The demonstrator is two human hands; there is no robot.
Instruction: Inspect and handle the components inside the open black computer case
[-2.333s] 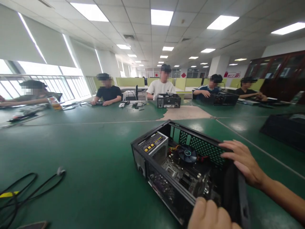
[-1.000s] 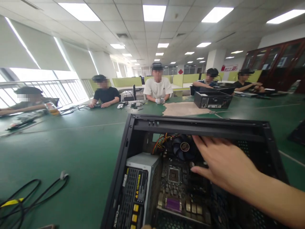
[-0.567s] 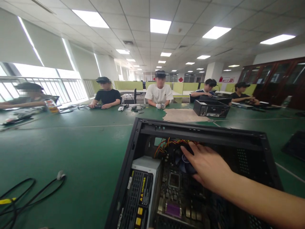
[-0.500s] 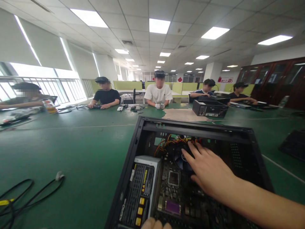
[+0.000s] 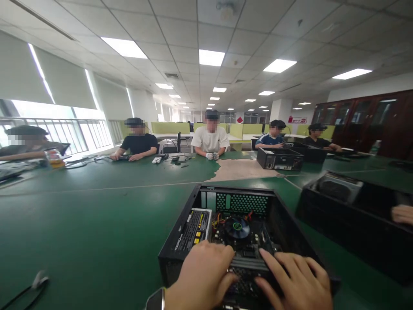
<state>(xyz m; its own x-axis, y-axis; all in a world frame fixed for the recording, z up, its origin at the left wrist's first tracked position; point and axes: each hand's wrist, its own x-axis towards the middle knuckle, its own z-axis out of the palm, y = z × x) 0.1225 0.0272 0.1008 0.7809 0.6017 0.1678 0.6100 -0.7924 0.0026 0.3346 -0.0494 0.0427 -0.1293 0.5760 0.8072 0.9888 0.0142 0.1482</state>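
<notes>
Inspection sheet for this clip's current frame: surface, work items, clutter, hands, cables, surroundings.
Surface: green table, a bare tan patch farther off.
Work items: open computer case; power supply at its left, fan mid-board.
Clutter: second open case to the right; another case farther off.
Hands: left hand and right hand rest fingers-down on the case's near edge, holding nothing.
Cables: coloured wires beside the fan; black cable at lower left.
Surroundings: seated people across the table; another person's hand at the far right.
</notes>
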